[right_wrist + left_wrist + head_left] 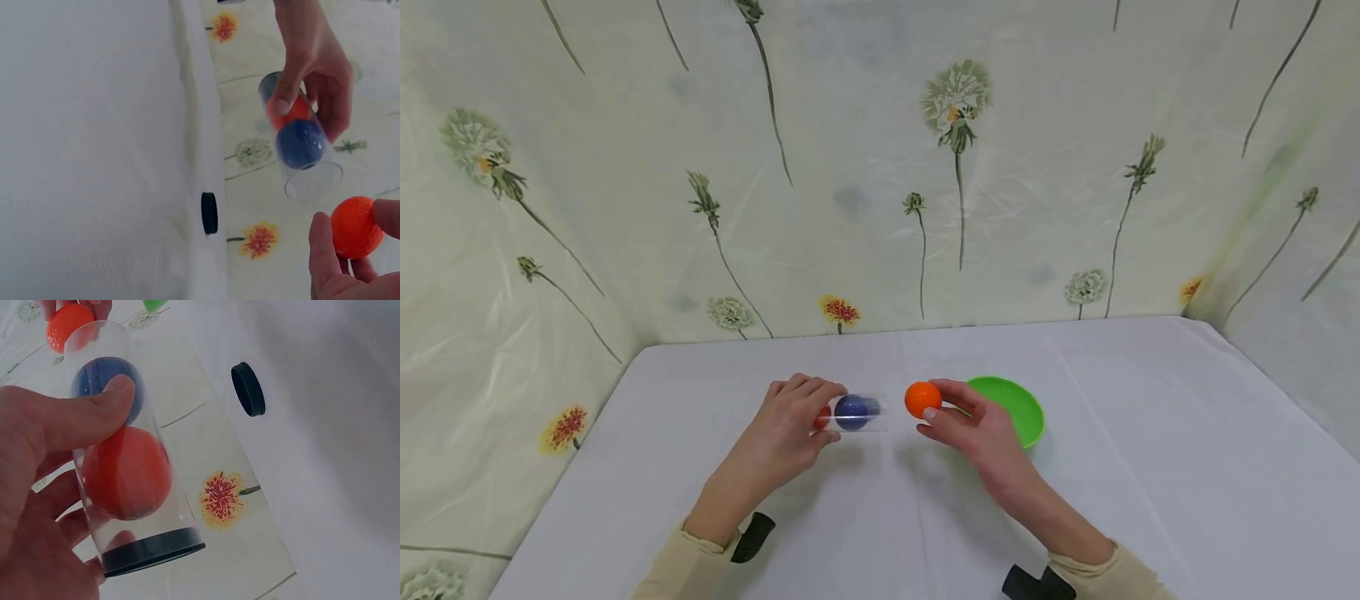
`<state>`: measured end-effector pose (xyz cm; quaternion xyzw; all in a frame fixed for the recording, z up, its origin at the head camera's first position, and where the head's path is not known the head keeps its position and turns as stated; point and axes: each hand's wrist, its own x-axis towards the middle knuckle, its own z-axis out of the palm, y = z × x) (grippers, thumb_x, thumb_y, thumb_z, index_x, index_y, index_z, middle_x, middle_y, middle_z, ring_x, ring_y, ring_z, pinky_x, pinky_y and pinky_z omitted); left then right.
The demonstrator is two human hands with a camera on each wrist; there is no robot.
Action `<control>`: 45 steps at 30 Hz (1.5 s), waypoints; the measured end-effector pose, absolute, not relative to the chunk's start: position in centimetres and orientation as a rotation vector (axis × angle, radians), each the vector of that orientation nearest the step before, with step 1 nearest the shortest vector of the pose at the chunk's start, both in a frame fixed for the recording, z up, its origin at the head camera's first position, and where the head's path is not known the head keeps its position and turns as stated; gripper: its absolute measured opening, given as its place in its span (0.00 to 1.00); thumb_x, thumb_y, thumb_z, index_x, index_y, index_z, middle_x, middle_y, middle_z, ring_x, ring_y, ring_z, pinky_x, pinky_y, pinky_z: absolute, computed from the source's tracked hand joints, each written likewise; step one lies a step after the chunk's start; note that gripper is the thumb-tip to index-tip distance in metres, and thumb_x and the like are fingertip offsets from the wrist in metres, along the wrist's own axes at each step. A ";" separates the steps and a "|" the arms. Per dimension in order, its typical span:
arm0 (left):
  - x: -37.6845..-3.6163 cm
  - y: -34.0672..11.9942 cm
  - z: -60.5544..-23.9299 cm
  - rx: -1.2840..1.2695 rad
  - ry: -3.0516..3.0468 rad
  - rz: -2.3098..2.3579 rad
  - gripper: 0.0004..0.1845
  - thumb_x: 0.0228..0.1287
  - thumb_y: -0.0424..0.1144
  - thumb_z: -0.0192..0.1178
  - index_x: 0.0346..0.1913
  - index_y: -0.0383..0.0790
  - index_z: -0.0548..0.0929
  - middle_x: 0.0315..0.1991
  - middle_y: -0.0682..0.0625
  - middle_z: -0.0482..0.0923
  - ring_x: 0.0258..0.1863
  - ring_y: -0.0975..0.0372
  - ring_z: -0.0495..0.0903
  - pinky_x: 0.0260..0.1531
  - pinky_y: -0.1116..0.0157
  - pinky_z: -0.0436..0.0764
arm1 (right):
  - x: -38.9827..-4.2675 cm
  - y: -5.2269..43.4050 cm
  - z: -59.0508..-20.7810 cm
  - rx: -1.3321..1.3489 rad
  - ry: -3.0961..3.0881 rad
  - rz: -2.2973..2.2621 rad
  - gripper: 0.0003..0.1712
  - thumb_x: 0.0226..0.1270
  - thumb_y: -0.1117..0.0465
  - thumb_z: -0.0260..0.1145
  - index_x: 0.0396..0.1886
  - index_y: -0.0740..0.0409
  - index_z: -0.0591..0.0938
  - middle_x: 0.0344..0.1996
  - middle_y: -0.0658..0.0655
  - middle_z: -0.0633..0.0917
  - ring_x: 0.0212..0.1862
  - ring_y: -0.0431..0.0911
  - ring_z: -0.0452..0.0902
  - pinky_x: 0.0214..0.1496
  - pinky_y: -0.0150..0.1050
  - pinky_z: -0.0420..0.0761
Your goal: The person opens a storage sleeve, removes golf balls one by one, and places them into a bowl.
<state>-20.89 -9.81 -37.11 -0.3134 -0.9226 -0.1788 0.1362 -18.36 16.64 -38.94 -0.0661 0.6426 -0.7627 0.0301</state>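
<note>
1. The left hand [790, 421] sits at centre-left of the head view, its grip wrapped round a clear tube [857, 413], thumb pressed across the wall. The tube lies roughly level, open mouth toward the right hand, probably so that a ball can go straight in.
2. Inside it, a red ball [127, 472] sits against the black end cap [153, 551], with a blue ball [106, 387] next to it, nearer the mouth; room remains between the blue ball and the rim.
3. The right hand [973, 429], at frame centre, pinches an orange ball [922, 399] between thumb and fingertips, just beside the tube mouth but apart from it.
4. A green bowl [1018, 408] rests on the desk [1150, 467], touching or just behind the right hand.
5. A loose black cap [209, 213] shows in both wrist views, well apart from the hands.
6. The white desk lies open on both sides, its edges far from the hands.
</note>
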 end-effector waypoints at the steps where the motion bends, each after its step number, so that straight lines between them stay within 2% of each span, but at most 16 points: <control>1: -20.9 -9.8 -37.1 -0.911 -2.669 -0.520 0.27 0.53 0.38 0.76 0.57 0.46 0.79 0.50 0.56 0.80 0.52 0.61 0.72 0.55 0.57 0.68 | -18.4 16.9 -38.9 -0.217 1.996 -2.338 0.26 0.66 0.67 0.67 0.62 0.66 0.73 0.56 0.65 0.78 0.52 0.52 0.82 0.55 0.48 0.78; 6: -21.0 -10.0 -37.3 -0.928 -2.662 -0.519 0.27 0.53 0.37 0.75 0.57 0.46 0.79 0.50 0.56 0.80 0.52 0.61 0.72 0.55 0.56 0.68 | -18.7 18.7 -38.6 -0.243 2.129 -2.250 0.27 0.66 0.64 0.69 0.62 0.64 0.73 0.55 0.63 0.80 0.52 0.52 0.81 0.53 0.44 0.79; 12: -21.1 -10.2 -37.4 -0.941 -2.653 -0.534 0.27 0.52 0.36 0.76 0.56 0.45 0.80 0.50 0.55 0.80 0.52 0.60 0.72 0.54 0.55 0.68 | -19.2 20.9 -38.4 -0.253 2.501 -1.952 0.27 0.65 0.55 0.71 0.63 0.54 0.77 0.55 0.55 0.81 0.54 0.48 0.80 0.49 0.36 0.80; 17: -21.1 -10.3 -37.5 -0.938 -2.665 -0.538 0.27 0.52 0.35 0.76 0.56 0.45 0.80 0.51 0.55 0.80 0.52 0.60 0.72 0.54 0.55 0.68 | -19.7 22.5 -38.3 -0.268 2.662 -1.763 0.27 0.65 0.52 0.70 0.63 0.49 0.78 0.55 0.54 0.82 0.55 0.49 0.79 0.48 0.35 0.80; 30: -21.1 -10.4 -37.6 -0.952 -2.664 -0.527 0.26 0.52 0.35 0.76 0.56 0.46 0.80 0.50 0.55 0.81 0.52 0.60 0.73 0.53 0.55 0.68 | -20.7 25.3 -38.6 -0.314 2.785 -1.530 0.28 0.65 0.54 0.71 0.62 0.55 0.77 0.56 0.59 0.80 0.55 0.54 0.80 0.46 0.33 0.80; 39: -21.0 -10.4 -37.7 -0.955 -2.658 -0.504 0.27 0.51 0.36 0.76 0.56 0.46 0.80 0.50 0.55 0.81 0.51 0.61 0.73 0.52 0.55 0.69 | -21.3 25.7 -38.9 -0.336 2.872 -1.287 0.25 0.64 0.57 0.72 0.59 0.56 0.78 0.53 0.59 0.81 0.51 0.54 0.80 0.46 0.43 0.82; 45: -21.1 -10.4 -37.7 -0.953 -2.655 -0.505 0.27 0.51 0.35 0.76 0.56 0.47 0.80 0.49 0.56 0.80 0.51 0.61 0.72 0.52 0.56 0.69 | -21.6 25.7 -39.2 -0.415 2.895 -1.211 0.21 0.63 0.61 0.72 0.55 0.57 0.79 0.51 0.58 0.82 0.49 0.51 0.81 0.44 0.42 0.82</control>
